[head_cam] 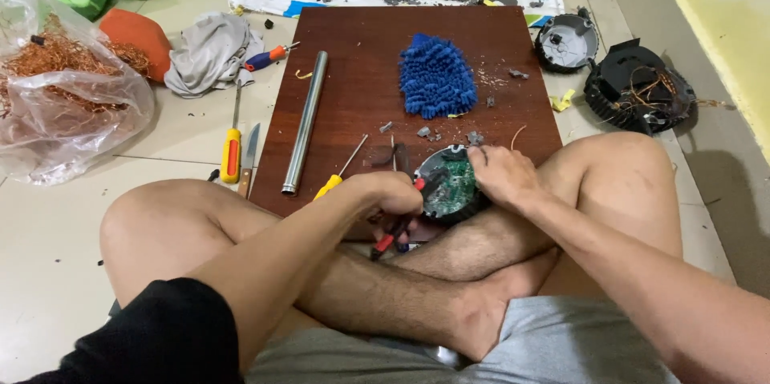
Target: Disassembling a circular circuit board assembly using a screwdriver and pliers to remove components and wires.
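The left hand [397, 196] has its fingers clamped on red-handled pliers [399, 228], biting the round green circuit board [449, 183] at the wooden board's [361, 55] six o'clock edge. The right hand's [499, 175] fingers clamp it at three o'clock.

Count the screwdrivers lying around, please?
3: a yellow-handled screwdriver on the tiled floor, a blue-and-red-handled screwdriver by the grey cloth, a thin yellow-handled screwdriver on the brown wooden board. Others may be hidden.

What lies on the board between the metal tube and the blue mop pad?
In the head view, the stretch of wooden board between the metal tube and the blue mop pad is bare.
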